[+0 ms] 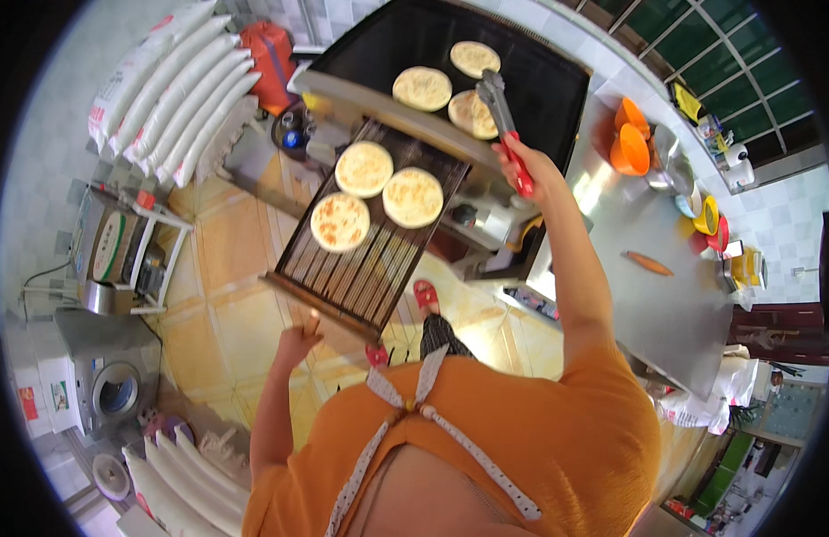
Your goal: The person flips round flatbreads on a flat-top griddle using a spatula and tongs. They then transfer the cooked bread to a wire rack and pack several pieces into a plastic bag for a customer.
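My right hand (532, 172) is closed round the red handles of metal tongs (498, 106). The tongs reach over the black griddle (369, 54), their tips between two round flatbreads, one farther back (475, 57) and one nearer (468, 115); I cannot tell whether they touch either. A third flatbread (422, 89) lies to their left. Below the griddle, a slatted drawer rack (343, 285) is pulled out, with three browned flatbreads (364, 168) on its far half. My left hand (297, 345) is closed round the small handle (313, 320) at the rack's front edge.
On the right stands a steel counter (674, 309) with orange bowls (630, 150) and a wooden-handled tool (647, 262). White sacks (155, 98) are stacked at the far left, beside a red bag (269, 67). A white shelf stand (159, 255) and a washing machine (115, 387) are at left.
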